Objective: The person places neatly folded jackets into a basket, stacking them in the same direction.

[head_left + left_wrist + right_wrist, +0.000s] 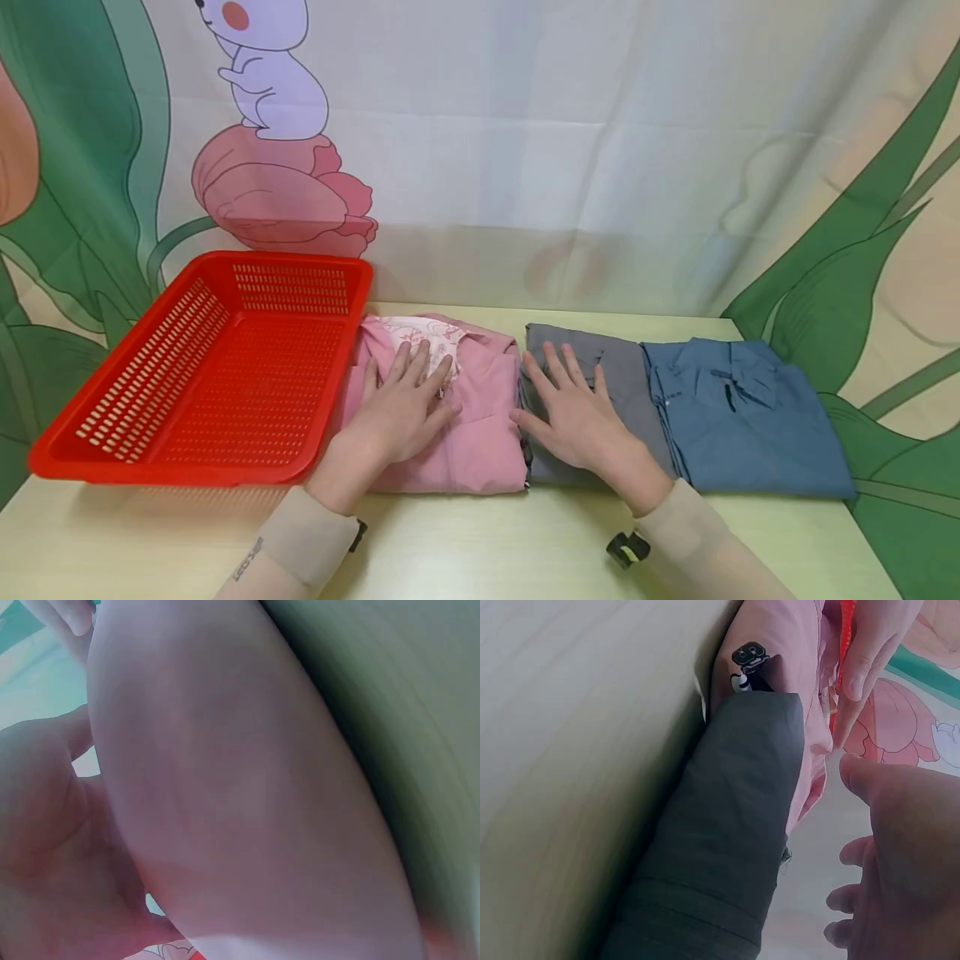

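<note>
My left hand [403, 410], palm down with fingers spread, is over a folded pink garment [483, 425] with a white patterned lining at its collar. In the left wrist view the folded pink edge [247, 780] fills the middle, the palm [52, 847] to its left. Over a folded grey garment [626, 375] is my right hand [573, 412], its fingers also spread and straight. The right wrist view has this hand [911, 855] a little apart from the grey fold [720, 817]. Neither hand grips anything. A folded blue garment [757, 442] lies against the grey one's right side.
A red perforated plastic basket [307, 462] stands at the left, its right wall against the pink garment. The pale wooden table [480, 550] ends at a printed curtain [480, 150] behind. Black wrist-strap buckles [628, 548] hang under the sleeves.
</note>
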`<control>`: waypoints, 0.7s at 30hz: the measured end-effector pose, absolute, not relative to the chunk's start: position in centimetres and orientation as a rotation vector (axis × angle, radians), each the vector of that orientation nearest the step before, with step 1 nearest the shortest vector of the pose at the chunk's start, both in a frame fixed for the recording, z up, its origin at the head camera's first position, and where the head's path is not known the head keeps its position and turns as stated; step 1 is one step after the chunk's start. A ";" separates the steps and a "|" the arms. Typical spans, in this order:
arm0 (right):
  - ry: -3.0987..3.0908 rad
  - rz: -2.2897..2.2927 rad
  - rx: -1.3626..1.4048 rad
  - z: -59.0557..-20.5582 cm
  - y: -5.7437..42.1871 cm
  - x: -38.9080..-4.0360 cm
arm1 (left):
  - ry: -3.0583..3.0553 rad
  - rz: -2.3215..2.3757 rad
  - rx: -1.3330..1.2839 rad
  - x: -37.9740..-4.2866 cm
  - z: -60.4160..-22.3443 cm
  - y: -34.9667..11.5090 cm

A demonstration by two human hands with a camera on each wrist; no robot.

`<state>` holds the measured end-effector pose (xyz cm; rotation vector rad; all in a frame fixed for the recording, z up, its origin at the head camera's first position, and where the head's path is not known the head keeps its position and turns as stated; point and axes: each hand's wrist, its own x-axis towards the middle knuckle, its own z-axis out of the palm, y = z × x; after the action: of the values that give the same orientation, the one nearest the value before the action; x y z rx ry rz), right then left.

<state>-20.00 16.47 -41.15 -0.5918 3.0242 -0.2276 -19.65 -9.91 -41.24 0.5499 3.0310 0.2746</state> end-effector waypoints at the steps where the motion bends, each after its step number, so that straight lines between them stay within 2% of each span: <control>1: 3.025 -0.225 -0.595 -41.1 16.5 -20.0 | 3.031 0.276 0.551 -19.6 -41.2 -9.9; 12: 3.004 -0.233 -0.608 -40.6 16.5 -20.6 | 3.020 0.257 0.547 -19.6 -41.4 -9.8; 21: 2.922 -0.634 -0.773 -40.0 16.9 -21.4 | 3.064 0.262 0.524 -19.0 -41.4 -9.9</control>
<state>-21.42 16.92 -39.97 -0.7725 2.9219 -0.6335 -19.00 -9.85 -41.42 0.5243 3.0640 0.2619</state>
